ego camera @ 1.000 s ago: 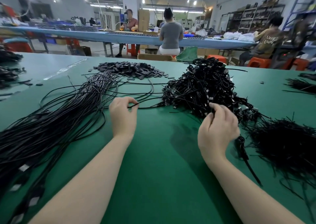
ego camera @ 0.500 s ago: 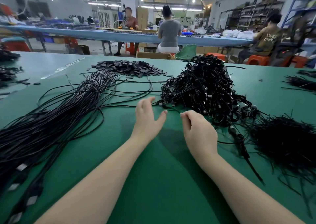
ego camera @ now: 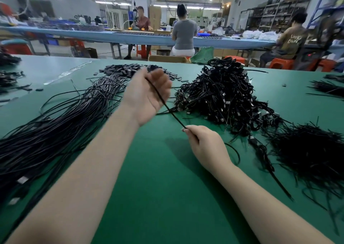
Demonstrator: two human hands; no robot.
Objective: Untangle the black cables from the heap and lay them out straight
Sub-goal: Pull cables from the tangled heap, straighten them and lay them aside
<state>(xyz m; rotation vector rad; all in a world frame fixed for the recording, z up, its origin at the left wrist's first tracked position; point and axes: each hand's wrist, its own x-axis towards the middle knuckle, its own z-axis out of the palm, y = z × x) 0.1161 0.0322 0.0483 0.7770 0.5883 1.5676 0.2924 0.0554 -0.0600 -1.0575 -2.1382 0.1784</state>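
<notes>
Head view: right hand (ego camera: 206, 143) pinches one black cable (ego camera: 163, 102) near its end; left hand (ego camera: 147, 96) raised, palm up, fingers curled loosely round same cable — taut between both, likely to draw it free of heap (ego camera: 223, 96). Straightened cables (ego camera: 55, 128) lie fanned at left on green bench (ego camera: 158, 187) — probable destination.

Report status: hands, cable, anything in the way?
Right hand pinches black cable; left hand raised, cable running across its palm, blurred. Tangled heap just beyond. Nothing blocking.
</notes>
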